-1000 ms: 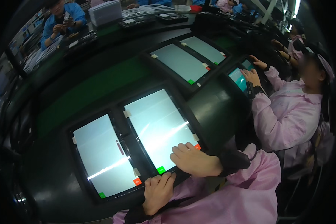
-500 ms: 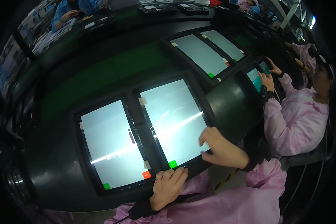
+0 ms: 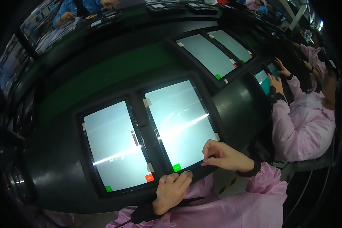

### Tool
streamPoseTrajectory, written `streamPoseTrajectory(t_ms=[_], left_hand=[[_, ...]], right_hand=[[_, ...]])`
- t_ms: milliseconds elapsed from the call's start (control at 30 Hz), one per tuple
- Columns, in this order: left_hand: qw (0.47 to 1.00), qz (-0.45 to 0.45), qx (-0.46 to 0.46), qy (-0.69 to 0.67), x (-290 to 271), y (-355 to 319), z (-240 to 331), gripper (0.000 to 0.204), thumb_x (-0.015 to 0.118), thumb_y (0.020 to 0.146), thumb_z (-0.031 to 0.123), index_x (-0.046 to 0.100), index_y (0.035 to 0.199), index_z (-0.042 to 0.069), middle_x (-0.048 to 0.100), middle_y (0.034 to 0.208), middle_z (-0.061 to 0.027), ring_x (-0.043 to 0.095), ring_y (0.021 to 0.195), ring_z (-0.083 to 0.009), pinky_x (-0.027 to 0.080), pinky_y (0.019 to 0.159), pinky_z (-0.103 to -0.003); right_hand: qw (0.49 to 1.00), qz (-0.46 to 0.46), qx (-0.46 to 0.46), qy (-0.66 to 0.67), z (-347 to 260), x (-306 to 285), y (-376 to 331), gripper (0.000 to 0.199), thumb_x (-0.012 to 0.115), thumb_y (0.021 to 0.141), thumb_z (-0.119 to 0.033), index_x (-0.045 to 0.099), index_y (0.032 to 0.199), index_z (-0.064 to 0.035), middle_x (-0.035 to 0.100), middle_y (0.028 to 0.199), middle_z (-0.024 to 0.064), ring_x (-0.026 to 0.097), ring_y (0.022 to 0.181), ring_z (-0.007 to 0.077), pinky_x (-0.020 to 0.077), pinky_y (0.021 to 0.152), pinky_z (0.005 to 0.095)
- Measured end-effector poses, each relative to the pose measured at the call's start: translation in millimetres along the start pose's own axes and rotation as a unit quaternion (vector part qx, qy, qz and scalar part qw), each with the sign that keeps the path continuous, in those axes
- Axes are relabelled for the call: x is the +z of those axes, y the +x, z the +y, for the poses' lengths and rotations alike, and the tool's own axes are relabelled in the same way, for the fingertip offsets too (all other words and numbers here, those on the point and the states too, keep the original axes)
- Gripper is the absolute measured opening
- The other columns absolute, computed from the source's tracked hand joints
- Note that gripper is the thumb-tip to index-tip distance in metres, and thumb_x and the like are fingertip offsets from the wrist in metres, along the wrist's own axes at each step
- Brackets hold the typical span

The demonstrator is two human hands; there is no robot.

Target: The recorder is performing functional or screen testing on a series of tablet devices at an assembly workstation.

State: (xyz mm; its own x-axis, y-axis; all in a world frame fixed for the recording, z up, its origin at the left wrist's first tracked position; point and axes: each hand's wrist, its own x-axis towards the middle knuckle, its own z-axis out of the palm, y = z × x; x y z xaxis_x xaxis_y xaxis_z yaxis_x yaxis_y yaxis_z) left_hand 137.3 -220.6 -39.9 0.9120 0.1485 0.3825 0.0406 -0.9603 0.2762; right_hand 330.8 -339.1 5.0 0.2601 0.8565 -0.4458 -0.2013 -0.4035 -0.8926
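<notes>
Two lit tablets lie side by side in black trays in front of me: a left tablet point(image 3: 114, 142) and a right tablet point(image 3: 176, 117). Both screens are pale, with small coloured squares at their lower corners. My left hand point(image 3: 173, 192) has its fingers bent over the near edge of the black tray point(image 3: 136, 189), below the right tablet's corner. Over the right tablet's lower right corner hovers my right hand point(image 3: 230, 156). Its fingers curl in toward the thumb; anything between them is hidden. A beige tab point(image 3: 217, 136) sits on that tablet's right edge.
Two more lit tablets point(image 3: 207, 53) lie in a tray farther right. At the right a co-worker point(image 3: 300, 121) in pink handles smaller lit screens point(image 3: 263, 80). Across the table sits a person in blue point(image 3: 79, 9). Dark devices point(image 3: 165, 7) stand along the far side.
My right hand has lowered slightly and its fingers have drawn closer together, uncovering the beige tab. My left hand stays put. The person in blue has spread their hands apart.
</notes>
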Motion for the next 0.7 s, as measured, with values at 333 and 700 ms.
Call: streamPoseTrajectory(t_ms=[333, 700], left_hand=[[1.0, 0.003, 0.014, 0.02, 1.6, -2.3, -2.6, 0.027, 0.058, 0.075, 0.016, 0.064, 0.101, 0.018, 0.054, 0.096, 0.0116, 0.045, 0.084, -0.0086, 0.032, 0.076, -0.026], [0.999, 0.015, 0.022, 0.03, -0.3, -2.8, -5.1, 0.031, 0.065, 0.069, 0.015, 0.069, 0.099, 0.018, 0.057, 0.095, 0.0117, 0.044, 0.077, -0.0103, 0.033, 0.075, -0.027]], right_hand=[[0.994, -0.039, 0.041, -0.089, -9.8, -1.2, 11.7, 0.019, 0.061, 0.08, -0.003, 0.046, 0.092, -0.0059, 0.051, 0.084, 0.0014, 0.045, 0.077, 0.0069, 0.0388, 0.063, 0.0222], [0.997, -0.019, 0.012, -0.074, -7.0, 1.0, 5.8, 0.024, 0.061, 0.08, 0.009, 0.046, 0.091, -0.0049, 0.046, 0.088, 0.0013, 0.05, 0.082, 0.0084, 0.0521, 0.078, 0.0257]])
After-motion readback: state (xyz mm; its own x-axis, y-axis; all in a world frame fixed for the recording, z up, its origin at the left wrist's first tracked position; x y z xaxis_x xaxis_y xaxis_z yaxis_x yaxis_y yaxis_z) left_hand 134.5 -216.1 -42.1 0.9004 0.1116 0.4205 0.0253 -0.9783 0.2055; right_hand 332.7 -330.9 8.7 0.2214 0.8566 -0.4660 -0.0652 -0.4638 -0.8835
